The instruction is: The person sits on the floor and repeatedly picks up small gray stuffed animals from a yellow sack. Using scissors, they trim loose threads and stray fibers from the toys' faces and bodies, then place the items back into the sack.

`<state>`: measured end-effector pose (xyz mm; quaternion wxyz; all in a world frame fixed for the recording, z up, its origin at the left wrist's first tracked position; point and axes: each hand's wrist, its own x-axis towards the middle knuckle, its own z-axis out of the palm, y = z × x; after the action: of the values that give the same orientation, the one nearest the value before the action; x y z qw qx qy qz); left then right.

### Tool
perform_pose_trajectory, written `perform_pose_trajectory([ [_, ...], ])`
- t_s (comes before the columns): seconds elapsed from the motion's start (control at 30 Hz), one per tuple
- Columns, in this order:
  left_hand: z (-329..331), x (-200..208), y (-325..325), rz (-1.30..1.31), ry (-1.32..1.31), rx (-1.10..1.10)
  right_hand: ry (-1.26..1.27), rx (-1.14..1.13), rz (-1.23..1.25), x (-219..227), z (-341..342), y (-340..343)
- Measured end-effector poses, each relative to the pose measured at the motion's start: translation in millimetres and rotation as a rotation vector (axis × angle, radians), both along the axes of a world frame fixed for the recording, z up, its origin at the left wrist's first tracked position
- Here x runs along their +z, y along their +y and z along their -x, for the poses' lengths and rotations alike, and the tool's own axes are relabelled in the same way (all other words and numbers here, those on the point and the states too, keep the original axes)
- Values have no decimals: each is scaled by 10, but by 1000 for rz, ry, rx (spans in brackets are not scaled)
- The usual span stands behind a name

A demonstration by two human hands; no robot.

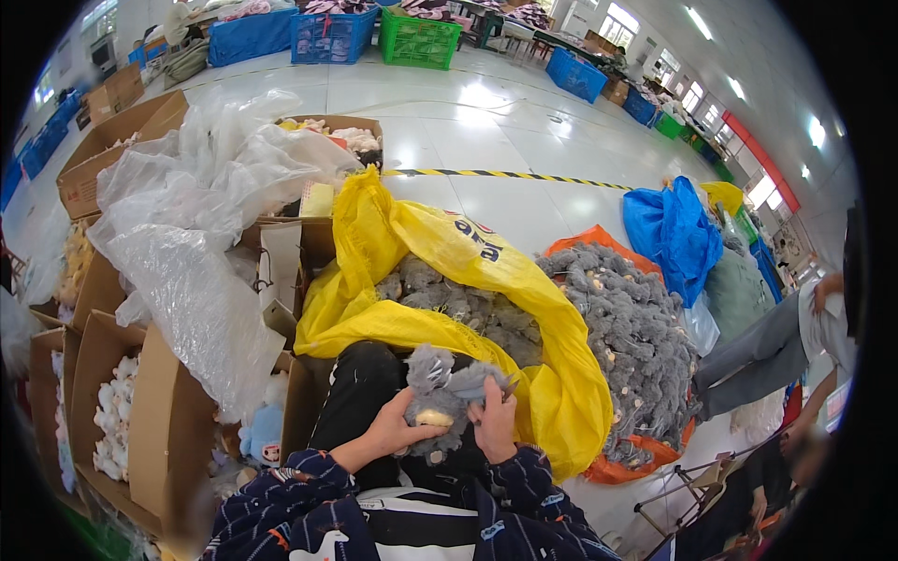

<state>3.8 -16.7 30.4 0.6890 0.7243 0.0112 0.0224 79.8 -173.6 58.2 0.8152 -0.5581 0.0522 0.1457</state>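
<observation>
Over my lap I hold a grey plush toy (433, 393) with a beige patch. My left hand (393, 432) is closed round its lower left side, the thumb lying by the beige patch. My right hand (494, 419) pinches a smooth grey-blue part at the toy's right side. Just beyond my knees lies an opened yellow sack (449, 234), its rim folded round many grey plush pieces (468, 301). An orange sack (591, 237) to the right is heaped with more grey plush pieces (617, 341).
Cardboard boxes (154, 430) on the left hold white plush pieces (115, 411) and a blue plush toy (267, 432). Clear plastic sheeting (201, 234) drapes over them. A blue bag (675, 234) stands behind the orange sack. People stand or sit at the right, near a metal-legged stool (678, 496).
</observation>
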Motion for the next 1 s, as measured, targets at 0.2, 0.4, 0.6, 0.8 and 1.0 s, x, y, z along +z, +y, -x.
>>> perform_pose_trajectory([
  [0.2, -11, 70, 77, 275, -27, 16, -421, 438, 375, -70, 258, -102],
  [0.4, 15, 94, 195, 381, 77, -56, -605, 516, 653, 69, 180, 67],
  [0.6, 13, 221, 322, 314, 81, -320, -246, 430, 131, 37, 17, 10],
  [0.8, 22, 136, 277, 437, 208, -156, -533, 370, 355, 88, 56, 227],
  [1.0, -50, 0, 255, 768, 266, -54, -767, 386, 795, 183, 55, 128],
])
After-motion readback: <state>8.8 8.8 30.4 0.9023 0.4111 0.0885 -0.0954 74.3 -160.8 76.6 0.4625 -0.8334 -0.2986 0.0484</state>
